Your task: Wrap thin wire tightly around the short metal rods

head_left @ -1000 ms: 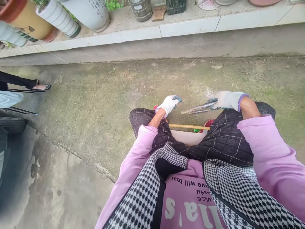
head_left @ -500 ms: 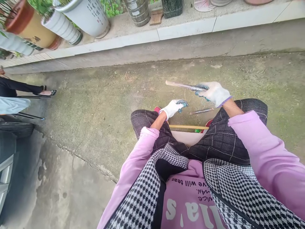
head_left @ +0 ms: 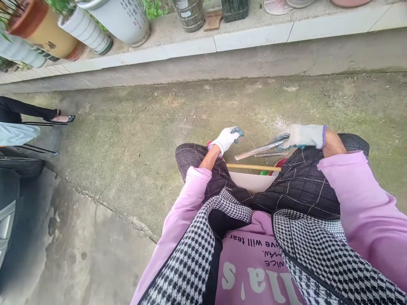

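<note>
In the head view my right hand (head_left: 300,137), in a white glove with blue-grey coated fingers, is closed around a stick wrapped in silvery strands (head_left: 262,149). Its bare pale end points left and tilts down toward my lap. My left hand (head_left: 227,139), gloved alike, is closed with its fingertips together; what it pinches, if anything, is too small to make out. A thin pale strand shows between the two hands. Below the stick, a second thin silvery rod (head_left: 269,155) is partly hidden. A yellow pole (head_left: 254,167) lies across between my knees.
Ahead runs a low white-tiled ledge (head_left: 190,49) bearing several plant pots (head_left: 119,21) and a small wooden block (head_left: 213,21). At far left are a person's leg and shoe (head_left: 65,118), with a vehicle's tyre (head_left: 22,167) nearer me. Concrete ground (head_left: 127,135) lies around.
My right hand has come lower and a little right, swinging the stick's bare end down toward my lap. My left hand has shifted slightly left and up.
</note>
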`<action>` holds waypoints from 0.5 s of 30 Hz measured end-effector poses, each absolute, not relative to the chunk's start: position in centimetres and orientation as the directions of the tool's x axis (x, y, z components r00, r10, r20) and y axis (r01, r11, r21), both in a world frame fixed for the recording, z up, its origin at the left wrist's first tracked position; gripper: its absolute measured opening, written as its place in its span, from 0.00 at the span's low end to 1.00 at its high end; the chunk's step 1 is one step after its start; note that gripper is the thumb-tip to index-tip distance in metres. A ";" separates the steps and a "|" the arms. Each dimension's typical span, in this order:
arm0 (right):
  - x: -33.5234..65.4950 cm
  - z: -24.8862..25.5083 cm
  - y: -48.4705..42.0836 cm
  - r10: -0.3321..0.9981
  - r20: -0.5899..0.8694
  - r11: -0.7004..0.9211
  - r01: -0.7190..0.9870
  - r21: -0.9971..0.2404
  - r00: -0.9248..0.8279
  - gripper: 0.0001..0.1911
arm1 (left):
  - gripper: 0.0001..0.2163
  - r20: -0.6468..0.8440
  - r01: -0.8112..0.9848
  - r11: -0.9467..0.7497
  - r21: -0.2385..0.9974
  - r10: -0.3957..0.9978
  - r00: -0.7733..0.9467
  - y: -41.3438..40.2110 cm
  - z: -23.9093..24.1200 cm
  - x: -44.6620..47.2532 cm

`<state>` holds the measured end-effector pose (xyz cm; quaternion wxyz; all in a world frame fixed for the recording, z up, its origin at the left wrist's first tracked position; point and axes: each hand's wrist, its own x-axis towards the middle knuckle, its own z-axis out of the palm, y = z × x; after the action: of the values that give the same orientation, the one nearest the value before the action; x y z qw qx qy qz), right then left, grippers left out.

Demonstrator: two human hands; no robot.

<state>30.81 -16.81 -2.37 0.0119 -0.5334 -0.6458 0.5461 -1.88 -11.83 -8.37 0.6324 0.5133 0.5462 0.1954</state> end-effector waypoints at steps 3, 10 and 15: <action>30.4 -1.2 -16.9 0.667 -0.593 -0.306 0.559 -0.770 -0.451 0.21 | 0.05 -0.503 0.290 0.417 0.862 0.780 0.372 -11.9 -8.2 -1.8; 27.0 -2.4 -15.1 0.863 -0.468 -0.361 0.415 -0.835 -0.190 0.27 | 0.05 -0.523 0.322 0.414 0.852 0.704 0.480 -13.2 -8.9 -0.5; 25.6 -3.9 -13.5 0.910 -0.409 -0.146 0.867 -0.477 -0.072 0.15 | 0.06 -0.531 0.393 0.369 0.842 0.699 0.480 -13.3 -9.7 -0.4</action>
<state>25.59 -13.52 -3.86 0.0324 -0.6804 -0.6526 0.3319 -0.43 -13.28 -9.74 0.6617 0.5496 0.4968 0.1154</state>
